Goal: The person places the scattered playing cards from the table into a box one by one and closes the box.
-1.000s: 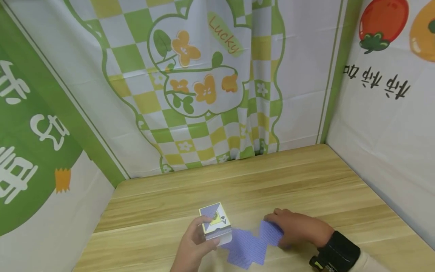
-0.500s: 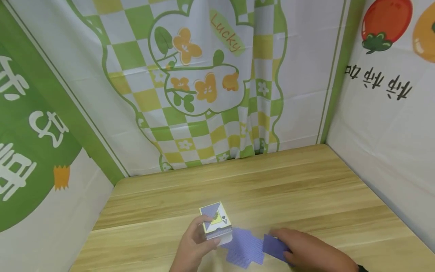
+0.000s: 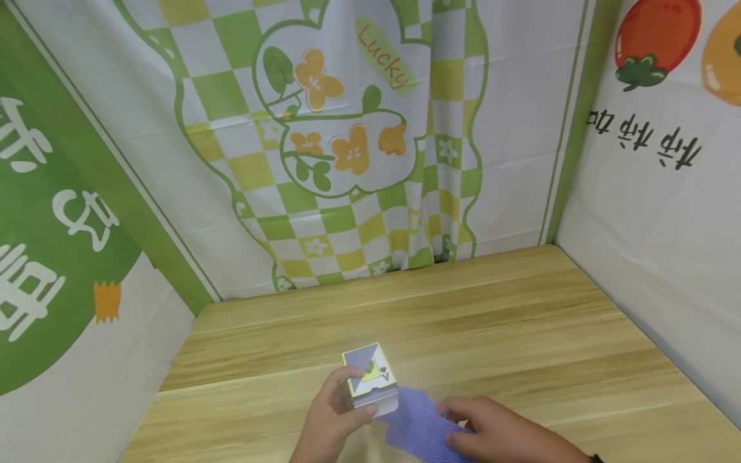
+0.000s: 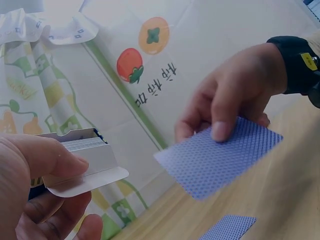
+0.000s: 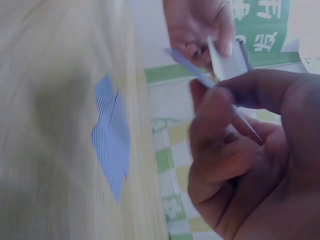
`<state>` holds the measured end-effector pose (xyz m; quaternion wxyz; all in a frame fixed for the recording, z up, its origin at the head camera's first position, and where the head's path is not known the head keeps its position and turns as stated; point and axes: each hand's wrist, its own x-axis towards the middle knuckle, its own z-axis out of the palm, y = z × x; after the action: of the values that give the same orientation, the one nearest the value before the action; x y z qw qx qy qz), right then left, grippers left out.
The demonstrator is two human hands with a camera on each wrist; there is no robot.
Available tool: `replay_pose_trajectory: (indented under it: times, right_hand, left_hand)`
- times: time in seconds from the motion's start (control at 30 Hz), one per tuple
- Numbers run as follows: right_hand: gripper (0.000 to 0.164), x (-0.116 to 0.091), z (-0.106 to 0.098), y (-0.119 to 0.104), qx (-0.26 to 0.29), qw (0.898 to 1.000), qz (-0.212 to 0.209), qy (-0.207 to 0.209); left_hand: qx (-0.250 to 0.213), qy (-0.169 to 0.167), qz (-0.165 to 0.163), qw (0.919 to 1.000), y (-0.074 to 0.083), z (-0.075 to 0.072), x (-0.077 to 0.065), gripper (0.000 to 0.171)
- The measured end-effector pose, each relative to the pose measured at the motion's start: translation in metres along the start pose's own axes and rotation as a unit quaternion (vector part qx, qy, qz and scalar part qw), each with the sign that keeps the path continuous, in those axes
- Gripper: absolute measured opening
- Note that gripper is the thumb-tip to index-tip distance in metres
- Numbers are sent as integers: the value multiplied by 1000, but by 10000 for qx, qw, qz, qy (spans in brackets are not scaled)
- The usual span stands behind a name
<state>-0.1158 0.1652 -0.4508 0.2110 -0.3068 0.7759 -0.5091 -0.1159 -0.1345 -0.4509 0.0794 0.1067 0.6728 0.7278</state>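
My left hand (image 3: 331,415) grips a card box (image 3: 370,373) printed with an ace and a blue triangle. Its flap (image 4: 90,180) hangs open toward the right, and a stack of white-edged cards (image 4: 85,144) shows inside the mouth. Between thumb and fingers my right hand (image 4: 232,95) pinches a blue-patterned playing card (image 4: 220,157), raised above the table and tilted, to the right of the box. Below it, several more blue-backed cards (image 5: 112,135) lie overlapping on the wood; the held card covers part of them in the head view.
The wooden table (image 3: 492,308) runs back to a green-and-yellow checked curtain (image 3: 347,225). White printed cloth walls (image 3: 654,212) enclose it on both sides. A dark band (image 4: 287,65) circles the right wrist.
My right hand has picked a card up from the right of the spread and brought it leftward, nearer the box. The left hand and box have barely shifted.
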Motion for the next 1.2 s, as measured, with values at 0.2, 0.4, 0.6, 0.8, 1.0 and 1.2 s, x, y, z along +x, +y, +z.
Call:
replay_pose_trajectory:
  times: [0.2, 0.4, 0.6, 0.8, 1.0, 1.2]
  right_hand:
    - [27, 1, 3, -8, 1578, 9871, 157, -200]
    - [28, 7, 10, -12, 1896, 9813, -204, -244]
    - [33, 12, 17, -16, 2298, 9728, -72, -268]
    - [32, 17, 22, -22, 2388, 9709, 137, -140]
    - [34, 23, 32, -27, 2675, 9632, 194, 191]
    - [43, 27, 39, -34, 3284, 9432, 358, 351]
  left_hand:
    - [49, -78, -114, 9999, 2, 1, 0, 55]
    - [-27, -165, -158, 9997, 2, 4, 1, 55]
    - [5, -169, -10, 9999, 1, 7, 2, 53]
    - [95, -82, 129, 9998, 1, 9, 1, 53]
    - [300, -61, 190, 9994, 0, 9, 2, 55]
    - [287, 6, 235, 9993, -2, 10, 3, 56]
